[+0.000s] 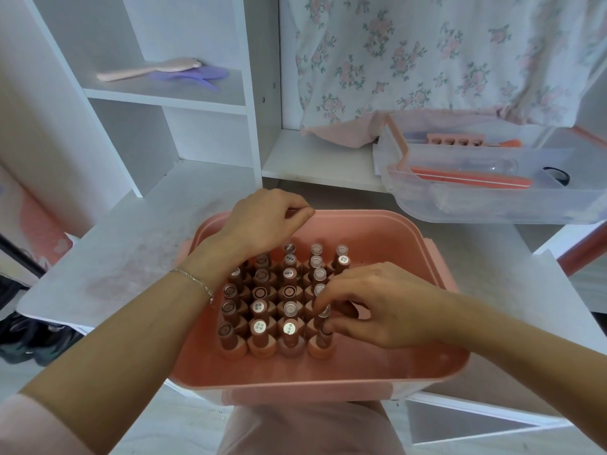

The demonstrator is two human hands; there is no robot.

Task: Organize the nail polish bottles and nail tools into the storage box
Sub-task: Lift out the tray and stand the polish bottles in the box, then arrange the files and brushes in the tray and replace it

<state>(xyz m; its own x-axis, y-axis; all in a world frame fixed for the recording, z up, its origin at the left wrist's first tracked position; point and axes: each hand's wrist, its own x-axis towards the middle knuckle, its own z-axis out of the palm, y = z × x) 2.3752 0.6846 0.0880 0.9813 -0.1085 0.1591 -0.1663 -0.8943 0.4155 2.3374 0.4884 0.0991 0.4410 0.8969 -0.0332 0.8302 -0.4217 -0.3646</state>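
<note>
A person seated at a white desk (pixel 131 244) works over a pink storage box (pixel 387 231) that sits at the desk's front edge, against their lap. Beyond the box and to its right, a clear plastic tray (pixel 492 205) with a pink handle holds nail tools: an orange nail file (pixel 473 178), a pink toe separator (pixel 456 138) and a small dark jar (pixel 556 175) (its contents cannot be made out). Above the tray hangs a floral garment (pixel 443 54). Up and to the left of the box, a white shelf carries a pink hairbrush (pixel 147 69) lying against a purple comb (pixel 193 75). Inside the box, nail polish bottles (pixel 262 303) stand upright in close rows, caps up. The left hand (pixel 266 221) curls its fingers over the box's far rim, a thin bracelet (pixel 197 284) at its wrist. The right hand (pixel 377 307) reaches in from the box's right side and pinches the cap of one bottle (pixel 323 326) in the nearest rows between thumb and fingertips.
</note>
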